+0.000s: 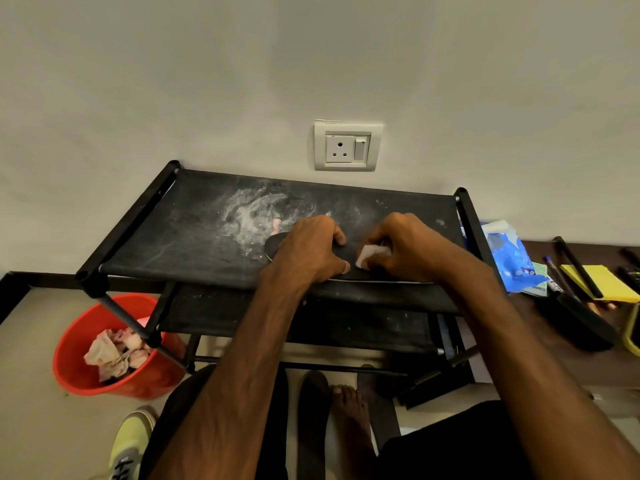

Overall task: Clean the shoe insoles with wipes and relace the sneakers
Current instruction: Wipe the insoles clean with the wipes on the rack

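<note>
Your dark insole (276, 245) lies flat near the front edge of the shoe rack's top shelf (194, 230), a black fabric sheet smeared with white powder. Your left hand (308, 251) curls over the insole's middle and grips it, while your right hand (408, 247) pinches a folded white wipe (370, 254) against its surface. Your hands cover most of the insole, leaving only its rounded left end and a thin pale front edge, and the yellow-green sneaker (133, 441) at lower left is cut off.
</note>
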Tool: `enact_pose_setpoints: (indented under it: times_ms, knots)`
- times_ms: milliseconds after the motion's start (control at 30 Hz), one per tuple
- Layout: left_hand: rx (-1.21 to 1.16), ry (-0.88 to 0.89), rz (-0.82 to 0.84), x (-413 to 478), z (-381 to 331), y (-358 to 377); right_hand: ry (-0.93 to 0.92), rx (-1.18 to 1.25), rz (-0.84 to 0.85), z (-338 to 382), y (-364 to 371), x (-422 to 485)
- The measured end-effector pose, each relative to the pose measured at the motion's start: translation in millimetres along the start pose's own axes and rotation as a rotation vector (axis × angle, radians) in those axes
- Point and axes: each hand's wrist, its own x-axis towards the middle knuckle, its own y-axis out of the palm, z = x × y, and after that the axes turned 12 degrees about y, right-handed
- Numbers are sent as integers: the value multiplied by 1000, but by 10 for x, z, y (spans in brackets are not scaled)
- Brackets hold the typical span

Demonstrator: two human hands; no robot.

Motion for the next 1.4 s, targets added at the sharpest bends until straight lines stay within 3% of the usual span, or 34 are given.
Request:
enact_pose_setpoints:
  times_ms: [133, 333, 633, 833, 1067, 1400]
  knots:
    - [-13, 10, -15, -8, 4, 9, -12, -69, 91, -60, -52, -144]
    - [-34, 0, -19, -10, -7, -1, 45, -5, -88, 6, -27, -22]
    - [-42, -22, -20, 0, -1, -4, 21, -101, 92, -101, -112, -154]
    - [-19, -4, -3, -7, -24, -9, 31, 7, -117, 33, 80, 16]
    - [-10, -6, 3, -27, -39, -24, 87, -43, -325, 148, 211, 205]
    - [-66, -23, -1, -23, -21, -37, 0, -54, 37, 97, -1, -154]
